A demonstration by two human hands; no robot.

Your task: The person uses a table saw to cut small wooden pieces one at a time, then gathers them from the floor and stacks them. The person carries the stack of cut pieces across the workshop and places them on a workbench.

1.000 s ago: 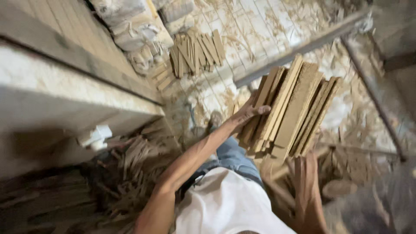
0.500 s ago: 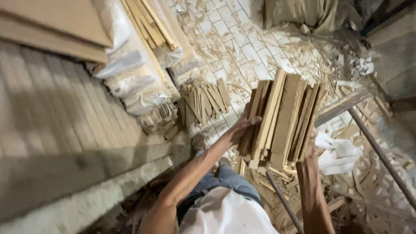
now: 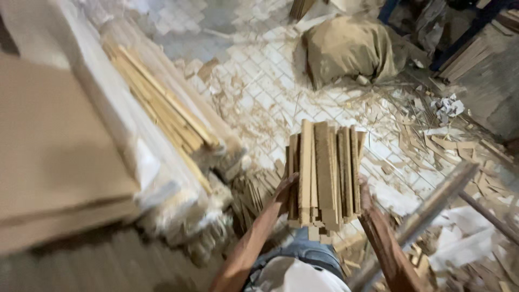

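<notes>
Slats, a bundle of wooden strips (image 3: 324, 173), are already gathered and lifted off the floor, held upright before the waist; left hand (image 3: 285, 190) presses one side, right hand (image 3: 365, 196) the other, each grip closed flat against the wood; setting them down seems left. Tiled floor (image 3: 259, 92) ahead lies open; stacked boards (image 3: 162, 111) crowd the left, a slanting metal bar (image 3: 427, 213) the right.

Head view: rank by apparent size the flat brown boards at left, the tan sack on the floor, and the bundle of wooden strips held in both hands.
1. Flat brown boards, though nearness to the camera inflates them.
2. and 3. Tan sack and bundle of wooden strips look alike; unranked.
</notes>
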